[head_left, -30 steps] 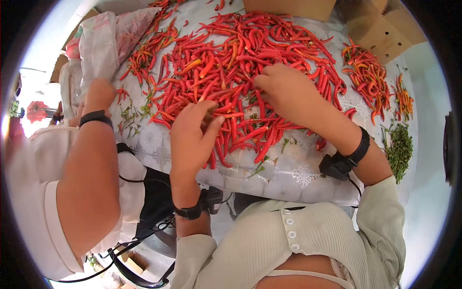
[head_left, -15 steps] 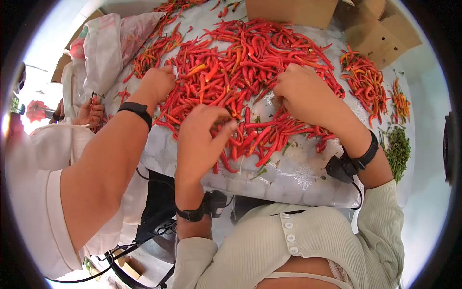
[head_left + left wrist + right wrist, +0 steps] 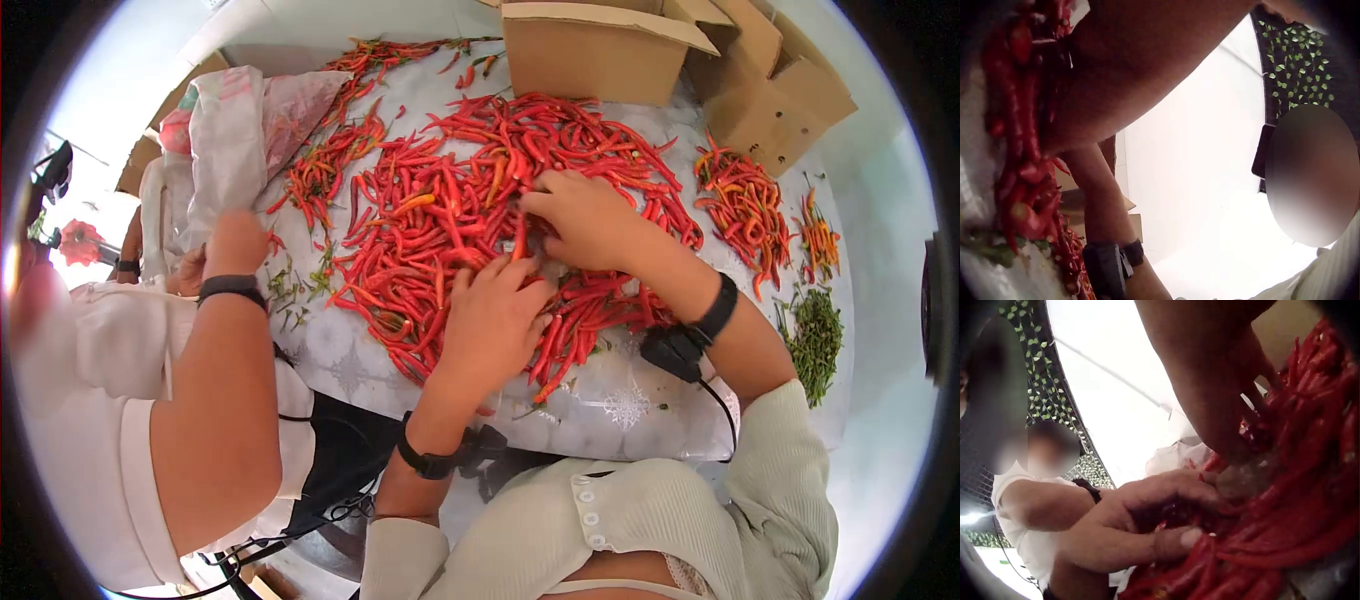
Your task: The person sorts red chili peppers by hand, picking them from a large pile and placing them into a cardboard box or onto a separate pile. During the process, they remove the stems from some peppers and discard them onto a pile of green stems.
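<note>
Red chili peppers [image 3: 430,255] lie in a wide heap on the patterned tablecloth. The left hand [image 3: 495,325] is low over its front, fingers bent; in the right wrist view the left hand [image 3: 1141,519] has thumb and fingers curled round several peppers. Just right of it, the right hand [image 3: 590,225] reaches in from the side, fingertips pinching a red pepper [image 3: 520,238] that stands up between the hands. The right hand [image 3: 1210,369] fills the top of the right wrist view, its fingertips partly hidden. Dark, close peppers [image 3: 1022,112] edge the left wrist view.
Cardboard boxes [image 3: 590,55] stand behind the heap. At right lie smaller pepper piles [image 3: 745,215] and green stems [image 3: 815,345]. On the left are a plastic sack [image 3: 225,150], loose stems [image 3: 290,290] and another person's arm [image 3: 215,400].
The left hand has moved right, closer to the right hand, which has shifted slightly left. The other person's arm has drawn back left from the heap. The head view has tilted up.
</note>
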`<state>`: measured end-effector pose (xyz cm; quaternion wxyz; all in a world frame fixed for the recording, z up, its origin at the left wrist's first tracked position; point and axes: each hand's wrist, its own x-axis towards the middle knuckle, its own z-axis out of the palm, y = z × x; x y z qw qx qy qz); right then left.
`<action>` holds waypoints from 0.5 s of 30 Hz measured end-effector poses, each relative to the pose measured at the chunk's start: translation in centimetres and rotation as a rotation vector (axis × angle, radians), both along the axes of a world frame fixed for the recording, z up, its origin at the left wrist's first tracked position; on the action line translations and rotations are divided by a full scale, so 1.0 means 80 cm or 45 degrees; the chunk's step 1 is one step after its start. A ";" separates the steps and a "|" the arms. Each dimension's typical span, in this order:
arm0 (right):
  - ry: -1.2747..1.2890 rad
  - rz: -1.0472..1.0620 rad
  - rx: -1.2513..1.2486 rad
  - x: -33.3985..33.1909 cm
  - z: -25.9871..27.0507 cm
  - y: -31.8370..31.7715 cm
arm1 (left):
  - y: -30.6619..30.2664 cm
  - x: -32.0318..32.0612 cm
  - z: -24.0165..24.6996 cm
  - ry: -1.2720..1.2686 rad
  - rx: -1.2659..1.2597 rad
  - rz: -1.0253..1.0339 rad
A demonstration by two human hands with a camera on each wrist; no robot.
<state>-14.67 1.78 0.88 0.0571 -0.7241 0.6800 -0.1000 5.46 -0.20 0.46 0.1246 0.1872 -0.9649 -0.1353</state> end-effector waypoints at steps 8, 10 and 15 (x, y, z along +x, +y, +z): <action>0.217 -0.127 0.259 -0.049 0.030 0.007 | -0.059 0.009 0.042 0.529 0.102 0.231; 0.155 -0.072 -0.011 -0.050 0.027 -0.005 | -0.086 0.009 0.042 0.516 0.159 0.381; 0.067 0.208 -0.452 -0.021 0.002 -0.069 | -0.121 0.009 0.023 0.382 0.315 0.510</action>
